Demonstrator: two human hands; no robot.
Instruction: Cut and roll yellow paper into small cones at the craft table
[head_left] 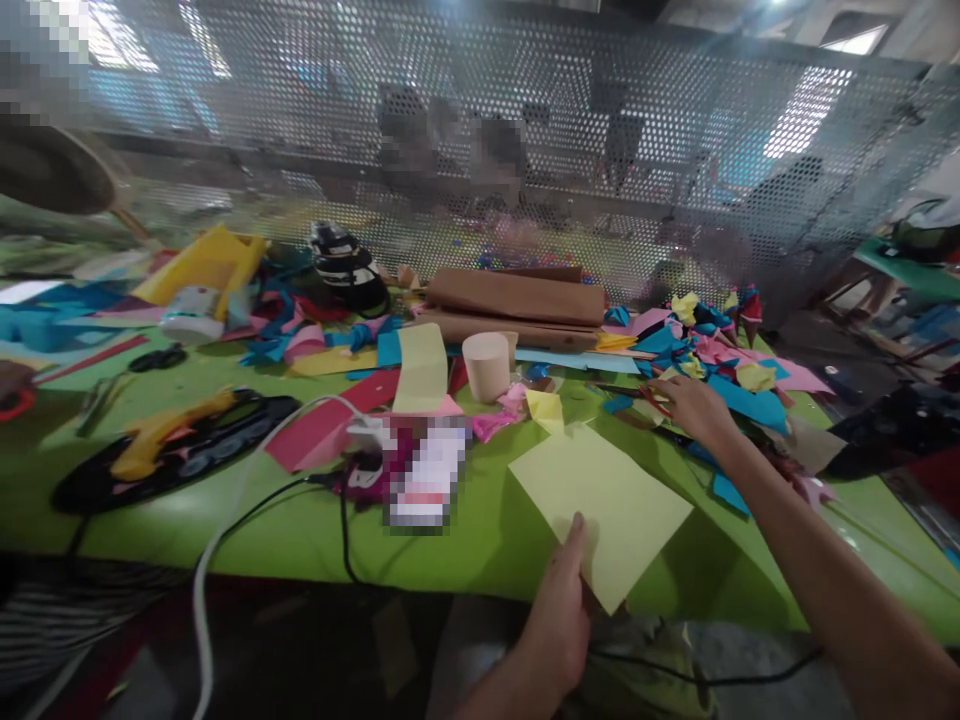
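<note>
My left hand (561,610) pinches a pale yellow sheet of paper (607,500) at its near corner, thumb on top and fingers hidden below. The sheet is held flat over the front of the green table. To the right, my right hand (697,408) reaches across the table with its fingers closed at the orange-red handles of a pair of scissors (657,402). The scissors' dark blades point left among paper scraps. Just beyond the sheet lies a small folded yellow paper piece (545,410), beside a pink crumpled scrap (501,415).
The green table (300,545) carries a beige paper roll (487,368), brown folded sheets (517,298), a phone (429,475) and a black-and-yellow glue gun (176,440). A white cable (202,590) hangs over the front edge. Behind stands a perforated metal screen (315,120). Another person's hand (15,385) shows at far left.
</note>
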